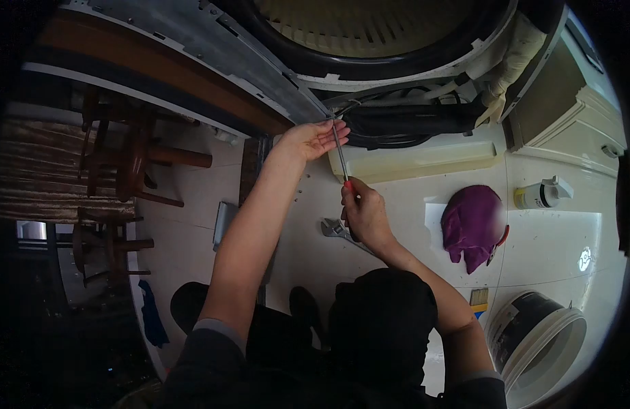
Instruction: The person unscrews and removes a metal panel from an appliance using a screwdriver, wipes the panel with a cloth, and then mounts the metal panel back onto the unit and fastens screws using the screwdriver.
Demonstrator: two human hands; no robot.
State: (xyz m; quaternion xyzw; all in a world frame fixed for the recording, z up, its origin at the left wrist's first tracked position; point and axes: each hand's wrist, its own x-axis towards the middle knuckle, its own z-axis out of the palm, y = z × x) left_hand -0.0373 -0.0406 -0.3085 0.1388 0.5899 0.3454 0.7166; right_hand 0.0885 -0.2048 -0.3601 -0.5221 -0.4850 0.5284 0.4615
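Note:
My right hand (366, 215) is closed around the red handle of a screwdriver (341, 158). Its long metal shaft points up and away, to the lower front corner of a machine's opened metal housing (287, 75). Beside the tip is my left hand (316, 140), palm turned up and fingers loosely stretched, with the shaft crossing over them. Whether the left fingers press on the shaft I cannot tell. The tip's contact point is too small to make out. An adjustable wrench (339, 230) lies on the floor, partly behind my right hand.
A large round drum (369, 27) fills the top, with black hoses (410, 126) below it. On the right are a purple cloth (470, 221), a spray bottle (541, 194), a brush (478, 298) and a bucket (567, 341). Wooden stools (134, 160) stand left.

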